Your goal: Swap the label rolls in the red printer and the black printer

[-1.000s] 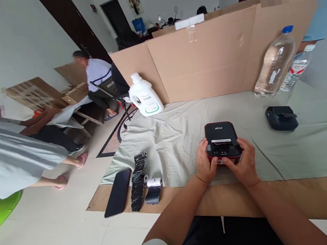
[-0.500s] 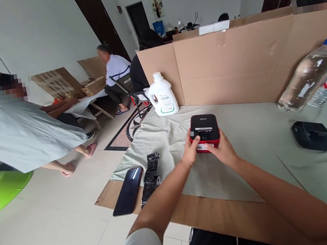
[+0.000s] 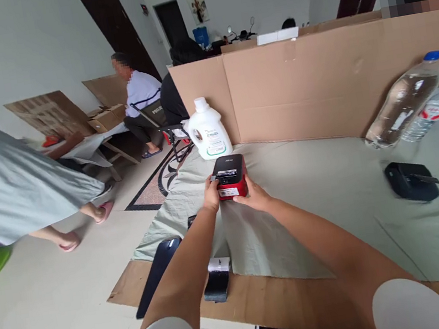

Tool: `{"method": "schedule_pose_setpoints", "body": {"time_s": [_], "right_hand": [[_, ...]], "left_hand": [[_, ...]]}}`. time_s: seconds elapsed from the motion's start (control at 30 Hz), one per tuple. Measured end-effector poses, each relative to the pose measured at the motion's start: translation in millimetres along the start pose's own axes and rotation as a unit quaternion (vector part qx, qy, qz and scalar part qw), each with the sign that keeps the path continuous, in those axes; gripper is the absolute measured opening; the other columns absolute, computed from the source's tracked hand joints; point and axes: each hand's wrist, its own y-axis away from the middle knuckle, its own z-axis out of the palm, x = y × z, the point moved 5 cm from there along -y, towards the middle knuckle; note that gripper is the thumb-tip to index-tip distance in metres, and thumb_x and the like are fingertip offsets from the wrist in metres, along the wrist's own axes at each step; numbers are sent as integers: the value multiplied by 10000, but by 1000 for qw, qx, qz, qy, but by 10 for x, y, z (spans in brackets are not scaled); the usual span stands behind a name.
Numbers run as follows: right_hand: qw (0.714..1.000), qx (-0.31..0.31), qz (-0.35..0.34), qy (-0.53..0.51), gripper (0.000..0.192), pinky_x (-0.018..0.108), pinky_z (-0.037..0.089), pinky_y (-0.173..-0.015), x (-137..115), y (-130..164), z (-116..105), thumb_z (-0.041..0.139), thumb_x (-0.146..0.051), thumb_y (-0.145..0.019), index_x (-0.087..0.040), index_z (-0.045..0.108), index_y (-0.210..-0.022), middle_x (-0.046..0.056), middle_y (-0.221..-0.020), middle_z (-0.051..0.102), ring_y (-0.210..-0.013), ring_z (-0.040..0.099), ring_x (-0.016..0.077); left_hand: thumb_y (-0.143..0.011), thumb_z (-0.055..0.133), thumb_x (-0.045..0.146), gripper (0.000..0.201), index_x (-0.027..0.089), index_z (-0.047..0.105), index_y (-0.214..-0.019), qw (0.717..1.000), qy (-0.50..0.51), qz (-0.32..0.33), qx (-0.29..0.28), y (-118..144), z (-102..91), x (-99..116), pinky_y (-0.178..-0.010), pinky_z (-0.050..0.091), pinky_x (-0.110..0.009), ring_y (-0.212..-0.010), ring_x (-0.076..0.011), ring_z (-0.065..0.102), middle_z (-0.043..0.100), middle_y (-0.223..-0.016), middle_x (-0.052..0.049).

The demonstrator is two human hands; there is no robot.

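Both hands hold a small box-shaped device with a red body and black top, like a label printer point(image 3: 229, 169), from its two sides. My left hand point(image 3: 210, 194) is closed on its left side, thumb near the front edge. My right hand point(image 3: 253, 195) grips the right side, thumb at the lower front. The printer is at cloth level, just in front of a white jug-shaped bottle point(image 3: 209, 132); whether it rests on the cloth I cannot tell. Beside my left forearm lie a dark phone point(image 3: 153, 282) and a black strip with a white roll end point(image 3: 218, 282), both partly hidden.
A cardboard wall point(image 3: 295, 90) runs along the back of the cloth-covered table point(image 3: 316, 215). On the right lean a large bottle with a blue cap point(image 3: 406, 99) and a smaller bottle point(image 3: 426, 116). A black device point(image 3: 411, 181) sits before them. People are at the left and behind.
Both hands have carried the printer leftward in view, closer to the white bottle. My left forearm covers more of the phone and black strip. The person at the left has shifted out of view somewhat.
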Motion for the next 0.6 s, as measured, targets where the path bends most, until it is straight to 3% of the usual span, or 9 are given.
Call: {"method": "schedule_pose_setpoints", "body": {"time_s": [0.1,0.17,0.2,0.27,0.4,0.5,0.6], "right_hand": [[995,-17,16,93,888,462,333,-1104,305,253,-367,654,-550,-746,-150,309,-1459,170,-1487,398,-1363,384,318],[985,33,30,169,763,475,296,-1117,574,440,-856,642,-505,-769,-179,396,-1414,152,-1459,440,-1356,379,309],[974,69,51,208,702,490,278,-1117,725,544,-1162,634,-484,-780,-182,439,-1383,155,-1438,461,-1349,378,314],[940,150,114,286,619,554,233,-1106,1030,785,-1843,624,-457,-789,-169,502,-1324,177,-1428,455,-1359,333,354],[840,229,285,400,650,653,202,-1037,1551,1366,-3047,625,-494,-780,-147,504,-1316,223,-1468,348,-1389,198,451],[791,189,444,376,799,652,261,-980,1870,1828,-3481,647,-614,-715,-201,455,-1371,243,-1469,301,-1340,256,508],[796,150,487,327,900,548,355,-942,2012,2149,-3508,625,-641,-712,-258,309,-1464,243,-1415,331,-1245,416,462]], "left_hand": [[-776,536,268,451,149,489,-1208,972,-164,104,133,256,-44,133,-1102,283,-481,-1277,-304,434,517,-1277,-151],[-785,554,282,492,135,468,-1247,925,-250,236,159,565,72,256,-1131,211,-499,-1346,-320,336,423,-1371,-182],[-792,555,292,493,135,471,-1251,905,-277,295,131,739,194,289,-1132,205,-501,-1351,-321,327,412,-1380,-184],[-806,548,304,449,149,506,-1225,876,-312,368,16,1093,533,273,-1117,241,-496,-1323,-315,370,455,-1347,-170],[-858,497,315,403,199,546,-1240,820,-373,357,-246,1702,1306,-27,-1115,244,-527,-1364,-326,346,498,-1379,-134],[-890,476,401,477,223,509,-1332,774,-421,310,-356,1993,1666,-323,-1134,144,-592,-1440,-356,214,404,-1494,-127],[-898,462,467,548,232,464,-1394,728,-456,303,-412,2208,1734,-517,-1142,67,-613,-1460,-364,164,338,-1540,-126]]}}
